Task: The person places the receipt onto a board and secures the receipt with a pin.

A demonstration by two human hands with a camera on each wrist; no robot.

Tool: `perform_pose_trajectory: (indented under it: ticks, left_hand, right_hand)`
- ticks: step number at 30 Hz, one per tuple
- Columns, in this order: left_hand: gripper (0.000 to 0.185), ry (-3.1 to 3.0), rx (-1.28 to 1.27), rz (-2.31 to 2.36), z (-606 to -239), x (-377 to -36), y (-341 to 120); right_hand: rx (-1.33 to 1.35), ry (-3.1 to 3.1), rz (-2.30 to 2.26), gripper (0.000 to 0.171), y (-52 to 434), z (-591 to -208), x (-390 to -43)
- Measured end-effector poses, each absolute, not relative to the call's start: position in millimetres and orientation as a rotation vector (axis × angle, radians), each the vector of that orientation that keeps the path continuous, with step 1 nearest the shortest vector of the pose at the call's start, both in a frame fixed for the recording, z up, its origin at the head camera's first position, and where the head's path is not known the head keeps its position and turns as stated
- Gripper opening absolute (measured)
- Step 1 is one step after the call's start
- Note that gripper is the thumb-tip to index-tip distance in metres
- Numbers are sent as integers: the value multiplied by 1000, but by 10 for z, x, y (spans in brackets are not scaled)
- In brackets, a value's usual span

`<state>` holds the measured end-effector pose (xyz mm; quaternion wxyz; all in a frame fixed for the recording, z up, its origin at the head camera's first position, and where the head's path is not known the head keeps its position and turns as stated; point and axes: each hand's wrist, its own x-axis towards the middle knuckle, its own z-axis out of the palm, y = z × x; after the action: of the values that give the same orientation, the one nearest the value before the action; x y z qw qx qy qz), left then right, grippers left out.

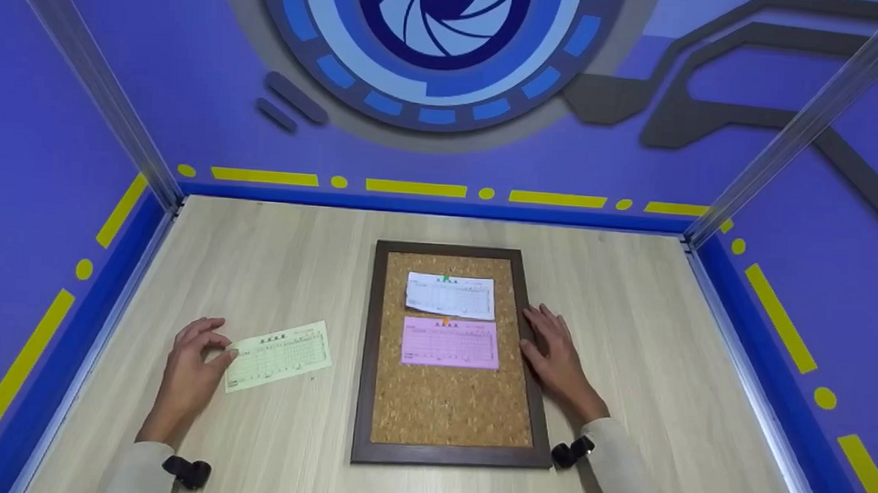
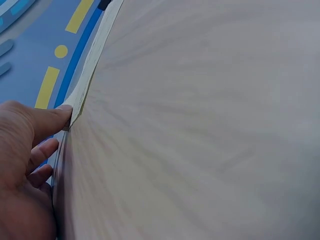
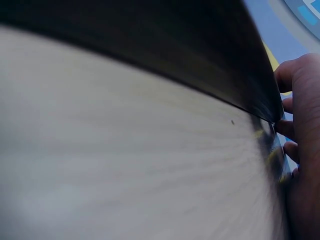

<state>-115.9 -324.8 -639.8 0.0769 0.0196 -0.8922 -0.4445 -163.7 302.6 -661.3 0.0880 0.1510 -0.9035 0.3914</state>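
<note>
My left hand (image 1: 192,369) pinches the left end of a pale green printed slip (image 1: 279,357) between thumb and fingers, low over the wooden table. In the left wrist view the slip (image 2: 92,60) appears nearly edge-on, with the thumb pressing its near corner. A cork board (image 1: 453,405) in a dark brown frame lies right of the slip. Against the frame's right side rests my right hand (image 1: 557,358), fingers loosely extended and touching the edge. Pinned on the cork are a white slip (image 1: 451,298) and, just below it, a pink slip (image 1: 450,346).
A green pushpin (image 1: 446,278) sits at the white slip's top, an orange pushpin (image 1: 445,321) at the pink one's. Blue-purple printed panels (image 1: 444,156) and clear corner posts enclose the table (image 1: 270,448) at the back and sides.
</note>
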Motion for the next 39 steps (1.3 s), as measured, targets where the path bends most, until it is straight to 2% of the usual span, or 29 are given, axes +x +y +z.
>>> perform_pose_trajectory:
  ticks: [19, 39]
  left_hand:
    - [8, -2562, 284, -1331, -6251, -1119, -3123]
    - [12, -2544, 281, -1320, -6151, -1146, -3127]
  right_hand:
    - [455, -2676, 1170, 56, 3021, -6615, -1628]
    - [420, -2706, 1154, 55, 3006, -6604, -1625]
